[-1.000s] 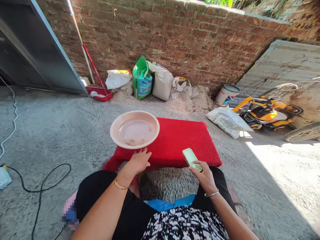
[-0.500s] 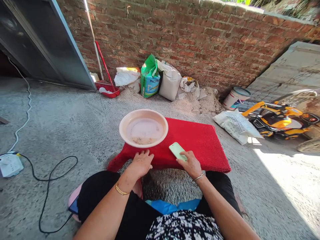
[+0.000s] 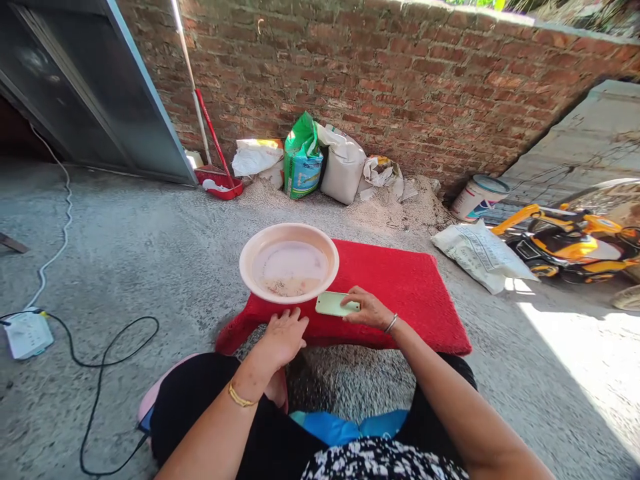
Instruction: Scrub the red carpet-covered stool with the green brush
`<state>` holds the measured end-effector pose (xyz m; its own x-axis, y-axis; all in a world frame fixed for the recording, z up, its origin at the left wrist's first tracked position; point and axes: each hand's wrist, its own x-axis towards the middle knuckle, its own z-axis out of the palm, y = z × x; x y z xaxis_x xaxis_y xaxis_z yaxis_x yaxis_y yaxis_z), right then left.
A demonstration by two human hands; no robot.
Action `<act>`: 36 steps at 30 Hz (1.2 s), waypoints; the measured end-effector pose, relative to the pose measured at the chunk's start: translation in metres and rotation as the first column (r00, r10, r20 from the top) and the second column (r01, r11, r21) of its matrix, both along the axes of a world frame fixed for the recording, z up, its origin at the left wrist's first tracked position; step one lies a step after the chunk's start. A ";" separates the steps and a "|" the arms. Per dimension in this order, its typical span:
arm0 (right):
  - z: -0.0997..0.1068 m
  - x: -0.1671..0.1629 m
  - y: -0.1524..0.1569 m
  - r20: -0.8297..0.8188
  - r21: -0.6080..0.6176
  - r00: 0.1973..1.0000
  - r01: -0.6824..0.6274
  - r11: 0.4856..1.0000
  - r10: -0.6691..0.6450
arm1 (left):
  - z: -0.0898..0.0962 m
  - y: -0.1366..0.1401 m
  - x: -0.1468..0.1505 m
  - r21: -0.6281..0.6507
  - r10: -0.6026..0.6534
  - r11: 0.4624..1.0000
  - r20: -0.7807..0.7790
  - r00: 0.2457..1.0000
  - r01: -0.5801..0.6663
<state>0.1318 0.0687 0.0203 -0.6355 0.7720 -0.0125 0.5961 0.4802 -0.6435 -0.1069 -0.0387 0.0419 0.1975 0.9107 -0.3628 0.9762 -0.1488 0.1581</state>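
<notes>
My right hand (image 3: pixel 367 310) grips the right end of a pale green oblong piece (image 3: pixel 331 304) with rounded corners. It is flat on top, with a small dark spot near each end; its underside is hidden, so I cannot tell its kind. It lies level over the red fuzzy cloth (image 3: pixel 395 277), which covers a low bench, close to the basin's front right rim. A pale pink basin (image 3: pixel 245 267) of cloudy water, with dark specks in it, sits on the cloth's left part. My left hand (image 3: pixel 286 337) rests open at the cloth's front edge, fingers spread, holding nothing.
Behind the bench, a green bag (image 3: pixel 303 160) and a white sack (image 3: pixel 343 167) lean against the brick wall (image 3: pixel 350 73). A red dustpan (image 3: pixel 220 185) stands left of them. At right lie a filled sack (image 3: pixel 483 252) and a yellow toy vehicle (image 3: pixel 575 247). A power strip (image 3: pixel 30 333) trails cables at left.
My right hand has moved the pale green piece left, towards the basin, and turned it from slanted to nearly level. The left hand stays by the cloth's front edge.
</notes>
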 end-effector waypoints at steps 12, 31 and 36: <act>-0.022 0.030 -0.005 -0.069 0.071 0.751 0.660 0.748 -0.656 | 0.013 0.013 0.019 0.025 0.003 1.000 -0.116 0.993 0.000; -0.024 0.203 -0.034 -0.013 0.195 0.308 0.934 0.300 -0.951 | -0.020 0.061 0.075 0.341 -0.244 0.918 0.085 0.966 0.202; -0.025 0.137 -0.045 -0.094 0.178 0.644 0.761 0.624 -0.759 | -0.040 0.070 0.089 0.352 -0.172 0.925 0.045 0.984 0.145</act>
<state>0.2690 0.0237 -0.0049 0.1789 0.9664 0.1843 0.7986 -0.0333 -0.6009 -0.0176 0.0316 0.0021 0.3640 0.9314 -0.0094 0.9228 -0.3592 0.1395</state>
